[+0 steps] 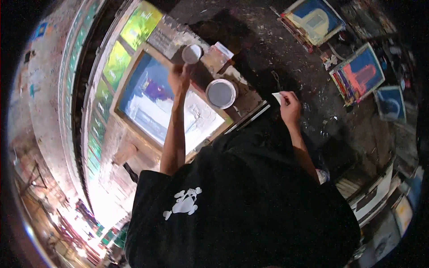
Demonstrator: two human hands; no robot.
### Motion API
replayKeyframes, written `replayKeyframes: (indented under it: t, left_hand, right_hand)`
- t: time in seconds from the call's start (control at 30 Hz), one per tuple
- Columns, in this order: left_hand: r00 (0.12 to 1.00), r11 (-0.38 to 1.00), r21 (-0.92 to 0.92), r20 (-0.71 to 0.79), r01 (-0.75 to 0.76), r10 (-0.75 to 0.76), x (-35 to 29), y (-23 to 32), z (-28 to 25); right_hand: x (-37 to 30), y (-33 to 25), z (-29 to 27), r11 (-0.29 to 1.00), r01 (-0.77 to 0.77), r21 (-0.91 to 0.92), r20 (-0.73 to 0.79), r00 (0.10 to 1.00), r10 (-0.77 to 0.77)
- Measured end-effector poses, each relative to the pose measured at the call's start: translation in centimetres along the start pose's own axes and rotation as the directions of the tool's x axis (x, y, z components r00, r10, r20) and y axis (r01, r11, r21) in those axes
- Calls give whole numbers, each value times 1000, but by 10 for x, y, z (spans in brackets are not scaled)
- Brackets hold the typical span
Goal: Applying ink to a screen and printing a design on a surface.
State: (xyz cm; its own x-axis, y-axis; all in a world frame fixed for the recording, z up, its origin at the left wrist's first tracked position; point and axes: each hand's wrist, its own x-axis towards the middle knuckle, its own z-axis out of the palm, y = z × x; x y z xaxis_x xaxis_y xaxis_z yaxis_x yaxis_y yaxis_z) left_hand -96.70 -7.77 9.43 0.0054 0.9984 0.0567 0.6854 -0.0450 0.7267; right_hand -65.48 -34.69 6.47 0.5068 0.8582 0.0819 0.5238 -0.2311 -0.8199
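My left hand (pixel 178 79) reaches over a wooden-framed printing screen (pixel 126 91), its fingers closed at the near edge of a small round tub (pixel 192 53) with pale grey contents. Blue and white mesh fills the frame, with a purple smear near my left wrist. To the right of that hand stands a larger round tin (pixel 221 94) of grey paint or ink. Off the table's right edge, my right hand (pixel 289 106) is closed on a small white piece, like a card or scraper (pixel 277 97), pinched between its fingers.
A stained wooden table (pixel 243 109) carries the screen and tubs. A small box (pixel 222 51) lies at its far edge. Bright green panes (pixel 140 24) run along the left. More framed screens (pixel 359 73) stand at right above a dark, speckled floor (pixel 263 49).
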Motion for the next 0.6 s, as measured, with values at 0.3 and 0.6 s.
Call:
replayKeyframes:
  t: [0.3,0.6]
  left_hand:
    - [702,890,79,-646,450,-298,-188,-161,-174]
    - [654,786,-120,-486,607,-579,-270,-290,-220]
  right_hand:
    - [77,-59,41,881,-165,444,120,985,124]
    - [132,-204,209,915,-317,250,867,494,-65]
